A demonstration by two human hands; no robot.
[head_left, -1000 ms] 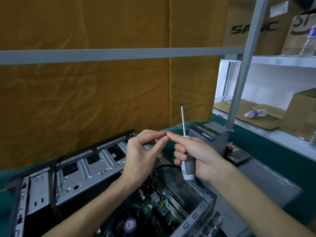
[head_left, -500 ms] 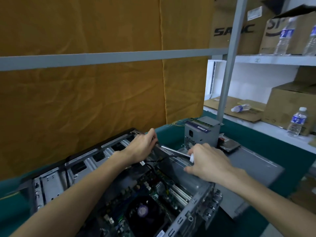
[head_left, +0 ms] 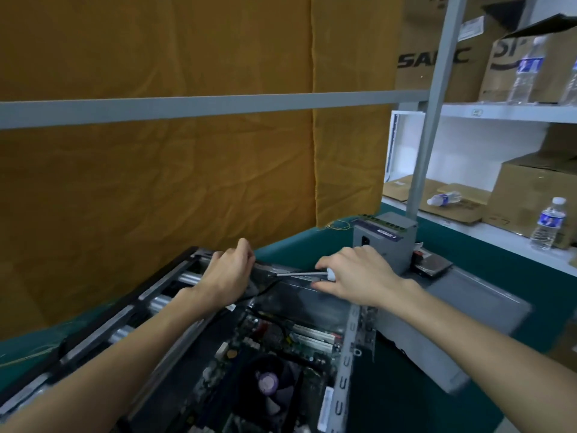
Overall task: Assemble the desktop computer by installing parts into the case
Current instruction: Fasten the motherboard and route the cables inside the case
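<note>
An open computer case (head_left: 349, 348) lies on the green table, with its motherboard (head_left: 274, 339) and round CPU fan (head_left: 271, 385) exposed. My right hand (head_left: 356, 278) grips a white-handled screwdriver (head_left: 301, 274) laid almost level, its tip pointing left at the case's far wall. My left hand (head_left: 226, 273) sits at that far corner with fingers curled; what they hold is hidden. A grey power supply (head_left: 385, 245) stands upright just behind my right hand.
A grey side panel (head_left: 468, 310) lies right of the case with a hard drive (head_left: 432, 264) at its far end. An orange curtain (head_left: 156, 182) hangs behind. A grey frame post (head_left: 427, 145) rises at right. Shelves hold cardboard boxes and water bottles (head_left: 546, 225).
The screwdriver was upright a second ago, with both hands' fingertips meeting above the case. Both hands have dropped to the case's far wall and the screwdriver now lies level, pointing left.
</note>
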